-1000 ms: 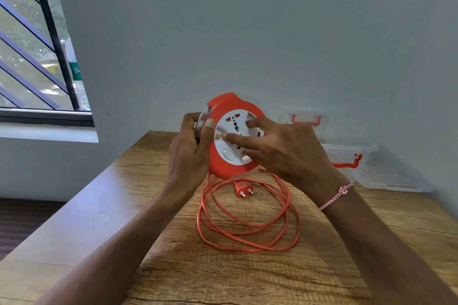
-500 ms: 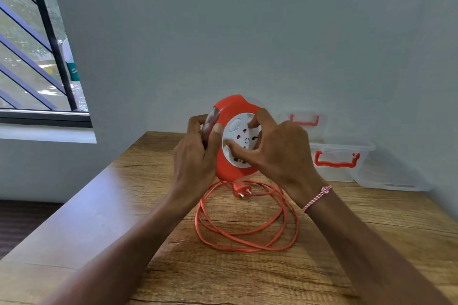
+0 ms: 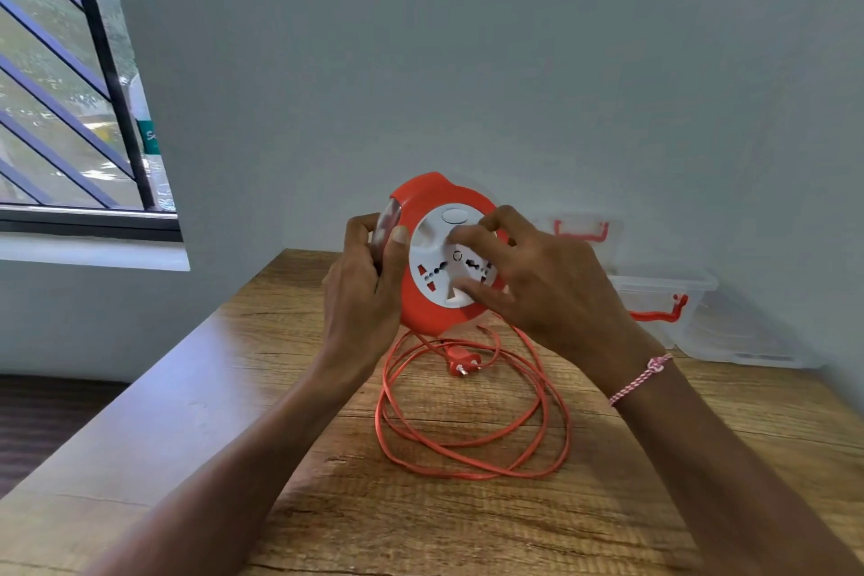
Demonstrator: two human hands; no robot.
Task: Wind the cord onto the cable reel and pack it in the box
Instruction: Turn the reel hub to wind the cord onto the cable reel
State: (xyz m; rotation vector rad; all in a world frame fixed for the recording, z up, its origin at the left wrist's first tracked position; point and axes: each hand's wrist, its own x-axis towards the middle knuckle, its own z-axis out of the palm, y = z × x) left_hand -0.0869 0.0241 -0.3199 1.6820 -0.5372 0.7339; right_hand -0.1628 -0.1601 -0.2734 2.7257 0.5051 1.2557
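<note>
An orange cable reel (image 3: 421, 206) with a white socket disc (image 3: 437, 267) is held upright above the table. My left hand (image 3: 362, 295) grips its left edge, thumb on the front rim. My right hand (image 3: 537, 290) has its fingers curled on the white disc, gripping it. The orange cord (image 3: 472, 444) hangs from the reel's bottom and lies in loose loops on the wooden table (image 3: 327, 505). Its plug (image 3: 463, 360) rests inside the loops. A clear plastic box (image 3: 664, 295) with red latches stands at the back right.
A clear lid (image 3: 579, 234) with a red handle leans against the wall behind the box. Another clear lid (image 3: 748, 337) lies flat to the box's right. A barred window (image 3: 70, 108) is at the left. The table's left edge drops to a dark floor.
The white socket disc has turned under my right hand's fingers; its round button went from bottom left to the top. The cord loops have drawn in slightly. My left hand kept its grip.
</note>
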